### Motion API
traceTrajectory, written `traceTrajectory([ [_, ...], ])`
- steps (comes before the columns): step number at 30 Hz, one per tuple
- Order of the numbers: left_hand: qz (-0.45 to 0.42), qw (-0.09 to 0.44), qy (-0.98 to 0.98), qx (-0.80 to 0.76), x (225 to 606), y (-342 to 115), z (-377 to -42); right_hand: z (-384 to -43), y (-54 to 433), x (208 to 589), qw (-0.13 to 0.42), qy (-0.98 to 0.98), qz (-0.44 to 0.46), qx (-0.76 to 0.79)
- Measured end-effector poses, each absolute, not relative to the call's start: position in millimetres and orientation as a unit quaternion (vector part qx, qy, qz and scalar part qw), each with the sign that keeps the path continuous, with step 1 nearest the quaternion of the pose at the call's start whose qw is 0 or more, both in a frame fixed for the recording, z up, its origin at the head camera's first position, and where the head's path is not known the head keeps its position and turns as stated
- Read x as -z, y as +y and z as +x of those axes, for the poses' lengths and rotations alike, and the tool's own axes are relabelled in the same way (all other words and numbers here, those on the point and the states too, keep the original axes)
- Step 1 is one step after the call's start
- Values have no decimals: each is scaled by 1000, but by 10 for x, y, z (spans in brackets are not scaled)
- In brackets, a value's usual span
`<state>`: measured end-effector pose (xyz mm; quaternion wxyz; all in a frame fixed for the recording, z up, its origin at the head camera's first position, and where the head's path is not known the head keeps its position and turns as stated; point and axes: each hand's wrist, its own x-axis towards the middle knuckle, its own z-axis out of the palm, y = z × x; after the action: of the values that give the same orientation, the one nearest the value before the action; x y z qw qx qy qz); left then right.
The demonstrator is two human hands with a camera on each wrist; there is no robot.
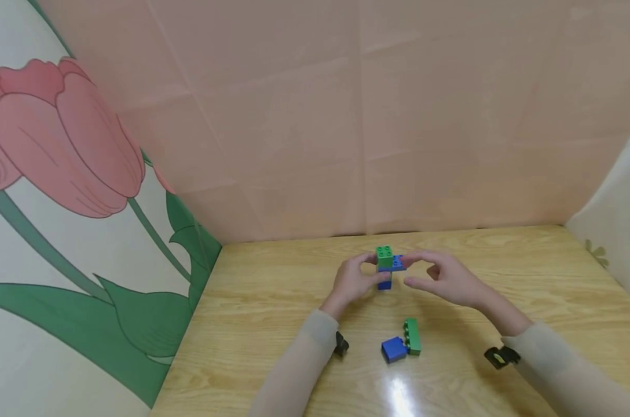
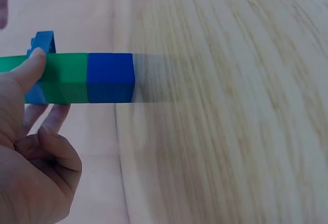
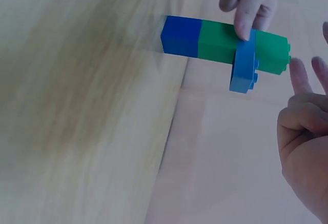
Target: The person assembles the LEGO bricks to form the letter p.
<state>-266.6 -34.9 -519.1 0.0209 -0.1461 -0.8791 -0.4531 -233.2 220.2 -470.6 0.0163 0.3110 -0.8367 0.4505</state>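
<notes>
A small tower of toy building bricks stands upright on the wooden table. From the bottom up it has a blue brick point(image 2: 110, 78), a green brick point(image 3: 218, 40), a thinner blue brick point(image 3: 243, 67) jutting out to the right with studs up, and a green brick point(image 1: 384, 256) on top. My left hand point(image 1: 352, 282) grips the tower from the left at the thin blue brick's level, thumb on the near side. To the right, my right hand point(image 1: 453, 282) hovers by the jutting blue end, thumb and forefinger spread, holding nothing; in the right wrist view its fingers are beside the top green brick.
Nearer me on the table point(image 1: 273, 278) lie a loose blue brick point(image 1: 394, 350) and a long green brick point(image 1: 413, 336) on its side, close together. A pink cloth point(image 1: 294, 145) hangs behind the table, and a tulip-printed cloth point(image 1: 59, 145) at the left.
</notes>
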Motion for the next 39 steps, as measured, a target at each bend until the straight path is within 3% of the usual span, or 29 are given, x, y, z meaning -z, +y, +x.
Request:
traceTrajectory([
  [20,-151,26,-882,446,5168,-344,-2704,-1806,2100,5141,-83,-837,390,-375],
  [35,-153,29,-879,451,5170,-352,-2704,-1698,2015,5283,-40,-848,425,-314],
  [39,-150,26,-878,454,5169,-358,-2696,-1702,2006,5291,-50,-852,423,-306],
])
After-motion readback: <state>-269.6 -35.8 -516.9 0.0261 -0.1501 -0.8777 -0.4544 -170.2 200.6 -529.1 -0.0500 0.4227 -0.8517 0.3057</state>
